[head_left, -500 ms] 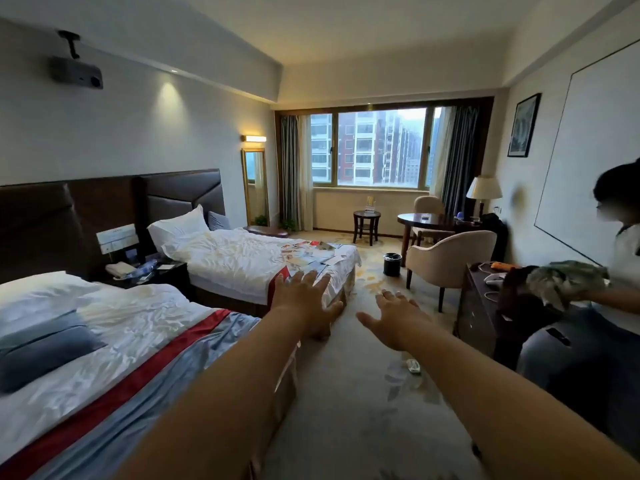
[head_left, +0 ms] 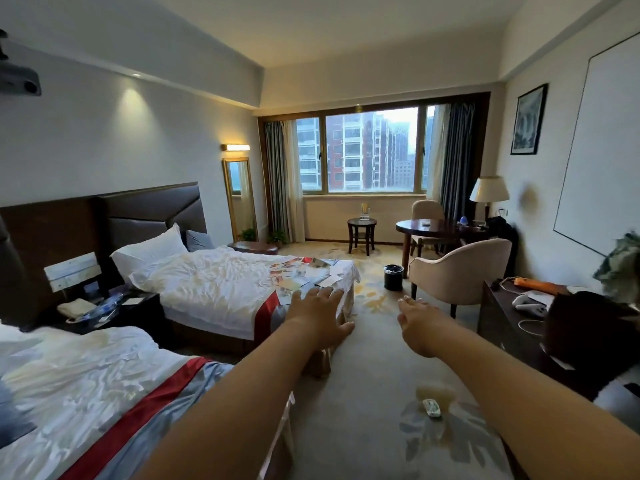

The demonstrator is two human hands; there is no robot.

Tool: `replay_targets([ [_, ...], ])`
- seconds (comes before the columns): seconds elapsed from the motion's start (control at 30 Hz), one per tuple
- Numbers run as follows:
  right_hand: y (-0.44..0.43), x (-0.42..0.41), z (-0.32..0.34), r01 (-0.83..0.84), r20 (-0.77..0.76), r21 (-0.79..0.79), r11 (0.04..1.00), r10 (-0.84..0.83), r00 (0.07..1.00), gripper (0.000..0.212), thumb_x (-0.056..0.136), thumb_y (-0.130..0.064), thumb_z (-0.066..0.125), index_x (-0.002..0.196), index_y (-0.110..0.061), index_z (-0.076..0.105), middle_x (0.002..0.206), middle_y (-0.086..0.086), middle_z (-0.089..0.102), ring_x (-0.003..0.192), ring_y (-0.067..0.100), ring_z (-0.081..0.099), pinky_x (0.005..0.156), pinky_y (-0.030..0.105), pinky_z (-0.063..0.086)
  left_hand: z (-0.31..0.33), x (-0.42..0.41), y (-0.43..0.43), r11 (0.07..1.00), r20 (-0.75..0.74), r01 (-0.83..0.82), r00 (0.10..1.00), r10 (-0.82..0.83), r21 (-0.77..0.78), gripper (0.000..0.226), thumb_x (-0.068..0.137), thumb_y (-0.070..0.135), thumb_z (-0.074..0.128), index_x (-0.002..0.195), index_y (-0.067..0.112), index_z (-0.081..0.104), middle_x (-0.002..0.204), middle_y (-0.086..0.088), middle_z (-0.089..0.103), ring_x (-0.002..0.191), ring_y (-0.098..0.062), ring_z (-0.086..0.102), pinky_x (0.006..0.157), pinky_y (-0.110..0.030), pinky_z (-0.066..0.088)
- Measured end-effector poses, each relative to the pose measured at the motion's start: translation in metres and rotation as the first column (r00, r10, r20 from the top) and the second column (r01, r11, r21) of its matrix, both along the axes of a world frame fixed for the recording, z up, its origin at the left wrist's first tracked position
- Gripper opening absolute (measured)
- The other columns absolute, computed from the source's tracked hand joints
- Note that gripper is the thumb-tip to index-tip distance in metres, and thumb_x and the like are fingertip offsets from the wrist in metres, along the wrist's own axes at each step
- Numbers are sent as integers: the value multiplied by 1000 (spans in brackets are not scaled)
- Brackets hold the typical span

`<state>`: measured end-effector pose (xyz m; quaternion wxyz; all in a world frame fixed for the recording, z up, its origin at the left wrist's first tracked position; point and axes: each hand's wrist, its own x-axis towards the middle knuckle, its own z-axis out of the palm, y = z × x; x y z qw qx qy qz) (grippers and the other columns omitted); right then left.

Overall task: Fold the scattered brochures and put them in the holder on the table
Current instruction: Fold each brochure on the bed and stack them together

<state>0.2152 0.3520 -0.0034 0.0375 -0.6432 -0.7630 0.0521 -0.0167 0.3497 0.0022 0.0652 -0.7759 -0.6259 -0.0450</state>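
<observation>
No text can be read — the brochures on the far bed show colour print too small to make out, and marks on the pale panel by the headboard are illegible.

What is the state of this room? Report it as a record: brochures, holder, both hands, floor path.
brochures: scattered loose over the foot of the far bed
holder: likely the small upright stand on the round side table below the window; too small to confirm
left hand: open, stretched forward, holding nothing
right hand: open, stretched forward, holding nothing
floor path: black bin and armchair stand beside the way to the side table; a small crumpled item lies nearer
</observation>
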Motion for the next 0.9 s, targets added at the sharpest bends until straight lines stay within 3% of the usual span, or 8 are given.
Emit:
replay_targets([
  [0.2,140,22,-6,13,-17,-39,999,-14,1000,66,111,-46,33,166,-25,2,174,2,5,161,29,5,129,50,11,-2,32,151,998,-22,51,998,-52,-34,83,93,73,45,162,34,18,170,-1,20,155,-28,21,121,-57,21],
  [0.33,248,49,-8,23,4,-50,998,-23,1000,68,111,-48,34,167,-25,3,174,5,5,160,32,6,128,51,14,-2,59,253,998,-53,62,997,-63,-10,79,95,72,43,161,33,22,169,-1,23,154,-29,23,119,-55,24],
  [0.47,368,68,-3,5,-7,-55,998,-6,1000,62,113,-42,27,167,-22,4,174,7,4,160,32,8,129,47,13,11,74,359,997,-74,60,995,-63,-43,86,89,79,46,161,35,24,170,1,19,157,-25,16,122,-57,16],
  [0.63,517,77,-1,5,-30,-43,999,-6,1000,60,113,-40,26,167,-22,7,174,5,5,160,31,8,129,46,14,13,84,499,1000,4,7,1000,-8,3,85,90,80,42,160,35,24,169,1,22,156,-25,19,122,-58,17],
  [0.9,748,82,-30,-4,-2,-15,1000,4,1000,65,109,-51,29,166,-25,15,174,3,13,157,32,19,126,46,20,-12,85,740,999,-73,13,997,-16,-33,85,85,82,46,157,40,29,167,4,27,153,-23,26,119,-55,21],
])
